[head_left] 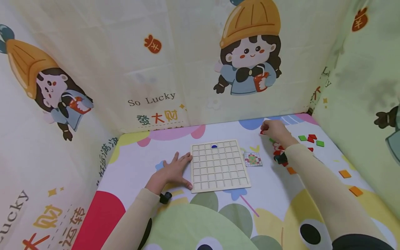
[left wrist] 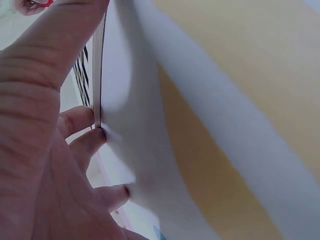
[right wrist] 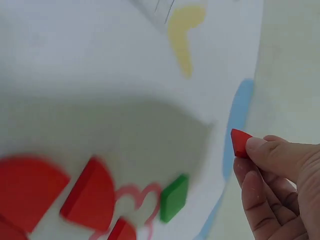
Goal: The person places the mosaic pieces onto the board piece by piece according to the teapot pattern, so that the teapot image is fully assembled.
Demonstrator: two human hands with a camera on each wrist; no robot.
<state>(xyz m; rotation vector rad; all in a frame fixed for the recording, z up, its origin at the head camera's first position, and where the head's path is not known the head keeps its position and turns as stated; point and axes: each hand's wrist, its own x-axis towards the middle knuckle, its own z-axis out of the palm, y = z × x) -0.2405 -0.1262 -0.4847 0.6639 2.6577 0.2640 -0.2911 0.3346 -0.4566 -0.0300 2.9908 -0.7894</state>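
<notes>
While my left hand (head_left: pixel 172 172) touched the board (head_left: pixel 218 168), fingers (left wrist: pixel 87 145) spread, my right hand (head_left: pixel 276 132) pinched a red piece (right wrist: pixel 239 143)

A table under a cartoon-print cloth, with a board and small coloured pieces on it.
The table (head_left: pixel 132 168) wears a white cloth (head_left: pixel 175 139) printed with a pale green figure, a yellow one, a large red patch at the left and pink and blue shapes along the far edge. The pale grid board (head_left: pixel 219 170) lies flat near the middle, and a small picture card (head_left: pixel 253 159) just beside its right edge. Farther right lie loose red pieces (head_left: pixel 312 136), green pieces (head_left: pixel 320 143) and, mostly nearer, square orange pieces (head_left: pixel 345 174), some red ones partly hidden.
</notes>
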